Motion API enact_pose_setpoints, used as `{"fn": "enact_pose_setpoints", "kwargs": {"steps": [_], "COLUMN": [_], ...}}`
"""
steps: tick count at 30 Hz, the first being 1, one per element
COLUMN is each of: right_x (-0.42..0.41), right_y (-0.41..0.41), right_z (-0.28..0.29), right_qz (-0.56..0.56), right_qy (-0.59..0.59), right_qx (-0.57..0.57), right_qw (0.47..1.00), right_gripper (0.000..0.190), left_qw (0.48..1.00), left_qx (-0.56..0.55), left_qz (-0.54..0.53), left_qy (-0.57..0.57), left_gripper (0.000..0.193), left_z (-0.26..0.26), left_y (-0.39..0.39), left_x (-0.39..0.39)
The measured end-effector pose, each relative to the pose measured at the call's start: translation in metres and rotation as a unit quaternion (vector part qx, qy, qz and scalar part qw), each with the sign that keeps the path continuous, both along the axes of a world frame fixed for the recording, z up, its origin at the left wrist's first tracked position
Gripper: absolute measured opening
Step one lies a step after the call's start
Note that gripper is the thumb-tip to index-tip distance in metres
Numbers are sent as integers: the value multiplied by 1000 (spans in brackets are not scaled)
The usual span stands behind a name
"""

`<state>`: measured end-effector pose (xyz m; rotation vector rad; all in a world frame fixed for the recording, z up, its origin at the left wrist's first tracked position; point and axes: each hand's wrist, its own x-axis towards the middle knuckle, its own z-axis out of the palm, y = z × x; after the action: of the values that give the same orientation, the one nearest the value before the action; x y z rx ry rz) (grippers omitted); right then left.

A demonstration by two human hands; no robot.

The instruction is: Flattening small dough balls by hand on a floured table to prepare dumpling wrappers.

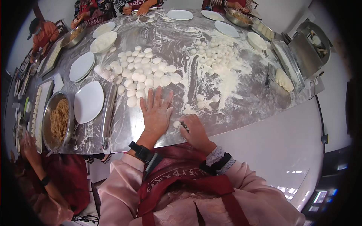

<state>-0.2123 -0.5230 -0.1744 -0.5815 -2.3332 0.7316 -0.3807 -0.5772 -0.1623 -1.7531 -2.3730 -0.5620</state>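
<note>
My left hand (156,114) lies palm down with its fingers spread at the near edge of a group of flattened dough rounds (139,77). Its fingertips reach the nearest rounds, and what is under the palm is hidden. To its right, my right hand (195,130) is curled low over the metal table, close to the front edge. A small dough piece (177,124) sits at its fingertips. Something dark shows between the thumb and fingers, too covered to name. A few loose dough pieces (200,99) lie in flour beyond this hand.
Left are a steel rolling pin (108,111), a white plate (89,102) and a steel bowl of filling (59,120). Floured dough pieces (216,53) lie farther back; a dough lump (283,80) is at right. A co-worker's hand (30,147) is at left; other people work across the table.
</note>
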Motion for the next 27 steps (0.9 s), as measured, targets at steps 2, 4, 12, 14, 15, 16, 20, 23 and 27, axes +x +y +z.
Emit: {"fn": "enact_pose_setpoints", "kwargs": {"steps": [2, 4, 12, 14, 15, 16, 20, 23, 27], "right_x": [3, 8, 23, 19, 19, 18, 7, 0, 2], "right_y": [7, 16, 64, 65, 56, 49, 33, 30, 37], "right_z": [-3, -1, 1, 1, 5, 6, 4, 1, -4], "right_qz": [-12, -22, -177, -163, -167, -171, -38, -26, -9], "right_qy": [18, 35, -41, -64, -69, -75, -30, -27, 8], "right_qx": [-47, -95, 3, 24, -35, -93, -95, 26, 35], "right_qw": [999, 995, 983, 984, 983, 978, 994, 999, 999], "right_gripper": [29, 29, 34, 34, 31, 28, 13, 12, 15], "left_qw": [999, 998, 996, 996, 996, 996, 999, 1000, 1000], "left_qx": [31, 54, 32, 22, 7, 5, 0, -9, 0], "left_qz": [-8, -35, -87, -84, -84, -83, -32, -11, -7], "left_qy": [-34, -24, -6, -16, -27, -26, -18, -11, -12], "left_gripper": [59, 60, 64, 63, 63, 63, 61, 60, 59], "left_z": [26, 43, -13, -14, -16, -17, -16, -15, -12], "left_y": [6, 19, 36, 32, 27, 23, 6, 4, 9], "left_x": [8, 24, 48, 46, 44, 39, 15, 6, 4]}}
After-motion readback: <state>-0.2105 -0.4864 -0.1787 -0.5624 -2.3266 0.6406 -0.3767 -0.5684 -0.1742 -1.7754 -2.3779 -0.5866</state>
